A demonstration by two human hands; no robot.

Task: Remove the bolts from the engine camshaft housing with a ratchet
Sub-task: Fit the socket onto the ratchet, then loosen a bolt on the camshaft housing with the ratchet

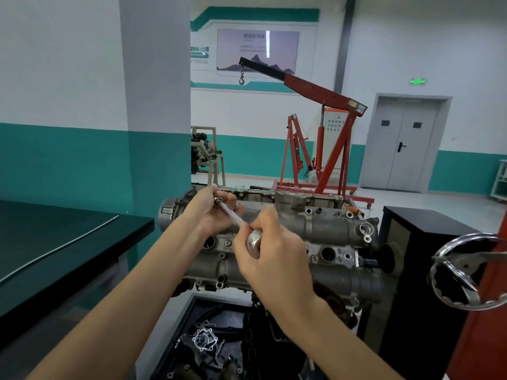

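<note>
Both hands are lifted off the camshaft housing (274,242), holding the ratchet (253,239) and its extension bar (233,216) in the air just above it.

Right hand (270,259): fingers curled tight around the ratchet head, thumb and forefinger pinching where the bar plugs in. My read: it's steadying the drive end.

Left hand (212,212): fingers curled round the far tip of the bar, gripping the socket end (218,200). Looks like it's pulling a freed bolt out of the socket, or reseating the socket; too blurred to tell which, no bolt clearly visible.

The housing sits directly under the hands on the engine stand, long axis running left to right. Several open holes show along its top to the right of the hands; whether they are bolt holes, I can't say.

Parts tray (219,338) sits on the floor below the housing, a likely drop spot for bolts. Black bench (68,256) is left of the housing, handwheel (466,272) right of it, red engine hoist (323,138) well behind.
</note>
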